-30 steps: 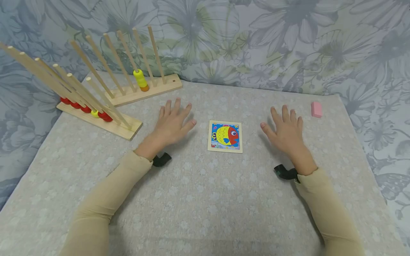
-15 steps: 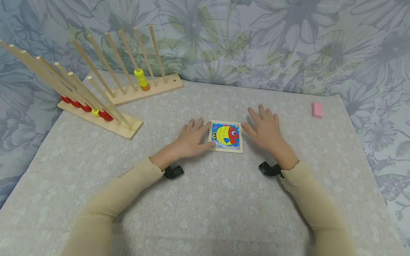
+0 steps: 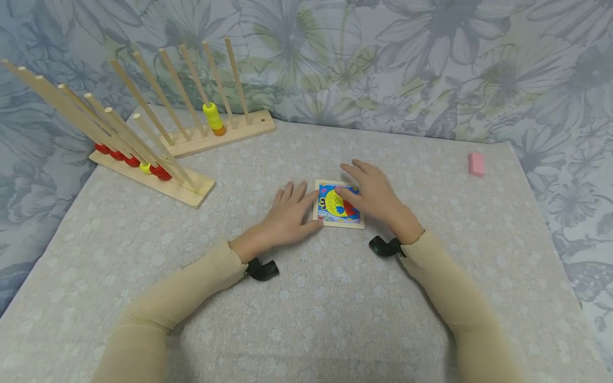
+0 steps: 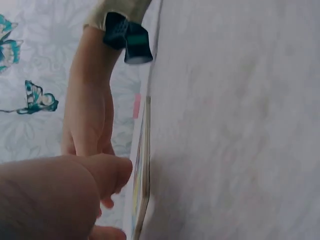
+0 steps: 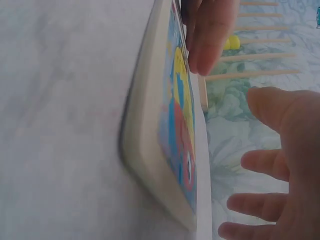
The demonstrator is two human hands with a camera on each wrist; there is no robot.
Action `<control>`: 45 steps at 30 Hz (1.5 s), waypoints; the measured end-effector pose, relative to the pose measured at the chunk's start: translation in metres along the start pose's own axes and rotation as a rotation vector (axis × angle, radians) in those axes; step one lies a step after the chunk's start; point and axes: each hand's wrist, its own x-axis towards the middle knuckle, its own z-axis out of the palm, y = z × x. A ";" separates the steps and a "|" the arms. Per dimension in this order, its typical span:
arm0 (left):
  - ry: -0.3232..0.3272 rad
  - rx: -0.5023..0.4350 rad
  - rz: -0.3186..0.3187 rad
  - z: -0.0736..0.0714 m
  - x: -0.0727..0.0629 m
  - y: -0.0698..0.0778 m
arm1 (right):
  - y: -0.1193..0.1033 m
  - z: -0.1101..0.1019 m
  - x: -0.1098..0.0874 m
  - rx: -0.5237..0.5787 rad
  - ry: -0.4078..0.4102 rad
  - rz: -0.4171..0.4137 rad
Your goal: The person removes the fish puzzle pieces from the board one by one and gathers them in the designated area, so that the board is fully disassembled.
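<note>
Pale cloth [image 3: 311, 319] covers the surface [image 3: 507, 239]. Around its middle, a framed fish picture [image 3: 332, 211] lies flat. At its left edge, the left hand [image 3: 286, 218] has a loose, empty grip; the right hand [image 3: 377, 196] hovers over its right part, holding nothing. Reaching seems the step in hand; lifting calls for pinching its sides. Peg racks [image 3: 203, 187] stand far left, a pink block [image 3: 476, 164] far right.
</note>
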 end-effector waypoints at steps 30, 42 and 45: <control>0.124 0.003 0.053 0.013 -0.003 -0.010 | -0.038 0.006 0.036 -0.059 -0.166 -0.008; 0.134 0.007 0.067 0.013 0.000 -0.012 | -0.034 0.007 0.038 0.021 -0.195 0.016; 0.132 0.007 0.065 0.013 0.001 -0.013 | -0.032 0.008 0.038 0.023 -0.192 0.009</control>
